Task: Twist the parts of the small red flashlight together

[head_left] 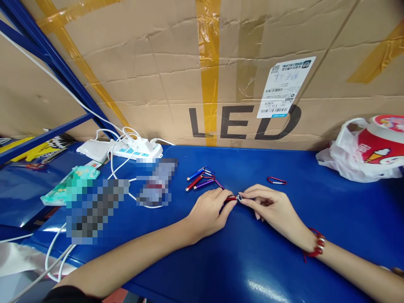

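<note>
Left edge: a green packet (67, 183) and a white power strip (132, 149) with cables lie on the blue table (221, 261), well clear of the work.

Centre-left: three small keychain torches (200, 179), blue, red and purple, lie just behind the hands.

Left hand (208, 212): rests on the table, thumb and fingers closed around the body of a red torch (232, 198).

Right hand (271, 206): fingertips pinching the silver head end of the same torch.

Handling judgement: the left grip should hold the body firm while the right turns or presses squarely, keeping the piece low over the table.

Right: a loose red carabiner (277, 181); farther off, a plastic bag (353, 164).
</note>
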Available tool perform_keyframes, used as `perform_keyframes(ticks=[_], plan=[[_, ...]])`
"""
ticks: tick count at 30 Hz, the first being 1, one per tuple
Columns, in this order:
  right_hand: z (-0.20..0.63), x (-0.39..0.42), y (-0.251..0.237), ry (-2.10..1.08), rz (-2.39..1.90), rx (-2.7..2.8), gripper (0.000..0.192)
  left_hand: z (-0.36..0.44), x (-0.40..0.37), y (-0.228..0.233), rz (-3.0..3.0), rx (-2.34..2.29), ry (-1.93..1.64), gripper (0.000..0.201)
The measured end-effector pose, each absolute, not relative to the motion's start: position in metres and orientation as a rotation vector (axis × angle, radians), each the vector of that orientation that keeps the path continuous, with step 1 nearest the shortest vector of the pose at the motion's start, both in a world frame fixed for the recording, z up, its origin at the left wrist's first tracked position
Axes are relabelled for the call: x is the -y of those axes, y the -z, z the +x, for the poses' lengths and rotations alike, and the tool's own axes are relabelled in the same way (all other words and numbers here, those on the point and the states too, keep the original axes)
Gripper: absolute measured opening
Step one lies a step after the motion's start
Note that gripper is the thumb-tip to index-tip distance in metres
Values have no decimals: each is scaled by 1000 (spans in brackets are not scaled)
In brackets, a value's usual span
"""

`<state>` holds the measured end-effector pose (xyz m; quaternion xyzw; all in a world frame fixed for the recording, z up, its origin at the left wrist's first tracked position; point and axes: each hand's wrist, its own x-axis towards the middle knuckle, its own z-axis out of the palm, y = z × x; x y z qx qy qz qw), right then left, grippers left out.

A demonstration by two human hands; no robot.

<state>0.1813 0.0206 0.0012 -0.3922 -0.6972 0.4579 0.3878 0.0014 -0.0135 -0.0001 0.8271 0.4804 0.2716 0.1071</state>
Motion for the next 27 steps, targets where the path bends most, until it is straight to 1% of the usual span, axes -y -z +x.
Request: perform_keyframes(ticks=[11, 19, 27], plan=[[185, -23, 1, -1195, -969, 1897, 24, -4, 11, 0, 2440, -1250, -755, 16], [191, -24, 4, -1023, -888, 2021, 21, -7, 6, 4, 2467, -1157, -792, 19], [192, -32, 10, -1091, -989, 2117, 29, -10, 3, 5, 2454, -1093, -742, 18]])
